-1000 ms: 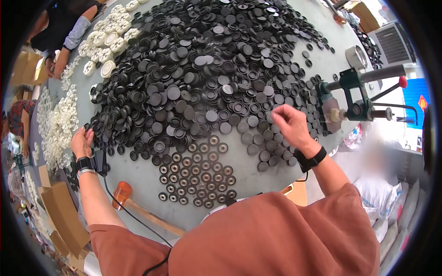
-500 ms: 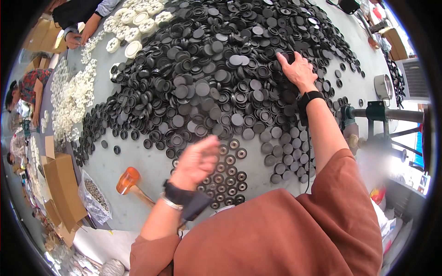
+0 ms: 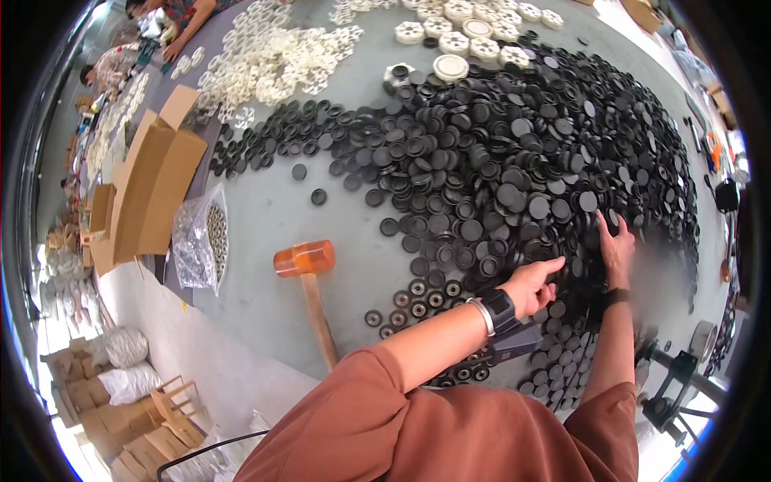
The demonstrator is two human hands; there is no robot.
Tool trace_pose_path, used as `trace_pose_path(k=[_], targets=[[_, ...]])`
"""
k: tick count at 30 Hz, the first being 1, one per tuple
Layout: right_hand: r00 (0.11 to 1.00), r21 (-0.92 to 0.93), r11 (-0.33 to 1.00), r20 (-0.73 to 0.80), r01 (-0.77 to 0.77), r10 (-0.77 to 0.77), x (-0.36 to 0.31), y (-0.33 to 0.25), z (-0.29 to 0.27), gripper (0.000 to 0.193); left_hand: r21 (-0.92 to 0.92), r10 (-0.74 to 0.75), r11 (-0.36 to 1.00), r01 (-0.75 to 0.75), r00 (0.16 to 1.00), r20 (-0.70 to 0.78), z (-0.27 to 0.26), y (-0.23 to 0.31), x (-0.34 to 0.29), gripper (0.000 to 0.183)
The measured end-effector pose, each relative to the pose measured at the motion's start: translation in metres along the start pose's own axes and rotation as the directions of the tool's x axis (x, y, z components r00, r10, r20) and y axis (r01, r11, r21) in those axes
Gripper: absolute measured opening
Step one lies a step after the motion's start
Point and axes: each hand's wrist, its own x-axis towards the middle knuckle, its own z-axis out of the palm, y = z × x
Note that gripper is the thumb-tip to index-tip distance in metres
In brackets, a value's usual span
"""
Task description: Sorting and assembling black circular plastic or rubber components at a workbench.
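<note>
Round black plastic caps point(image 3: 508, 195) lying heaped
Left hand point(image 3: 530, 287) pointing over them, half-curled; right hand point(image 3: 617, 251) resting among them, fingers parted; holds unclear.

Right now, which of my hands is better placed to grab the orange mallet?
Probably your left hand: in this view it is nearer the orange mallet. Your right hand is farther to the right, at the black discs, with your left hand in between.

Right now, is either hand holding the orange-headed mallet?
No: the mallet lies on the table, apart from the left hand and right hand.
</note>
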Motion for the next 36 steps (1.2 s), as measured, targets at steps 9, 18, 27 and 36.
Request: trace_pose_path(k=[9, 18, 27, 36], targets=[[0.980, 0.584, 0.810, 0.127, 0.049, -0.151, -0.027, -0.060, 0.006, 0.053, 0.019, 0.224, 0.975, -0.224, 0.971, -0.082, 0.010, 0.000, -0.005, 0.040], [0.834, 0.834, 0.500, 0.435, -0.232, -0.338, -0.074, -0.134, 0.033, 0.064, -0.069, 0.408, 0.906, -0.417, 0.906, -0.110, -0.043, 0.044, -0.052, 0.026], [0.798, 0.861, 0.509, 0.312, -0.007, -0.516, -0.138, -0.254, 0.067, 0.070, -0.146, 0.593, 0.767, -0.625, 0.777, -0.213, -0.113, 0.107, -0.155, 0.021], [0.531, 0.898, 0.290, 0.431, -0.331, -0.729, -0.158, -0.303, 0.023, 0.067, -0.272, 0.776, 0.521, -0.809, 0.581, -0.246, -0.203, 0.166, -0.239, 0.047]])
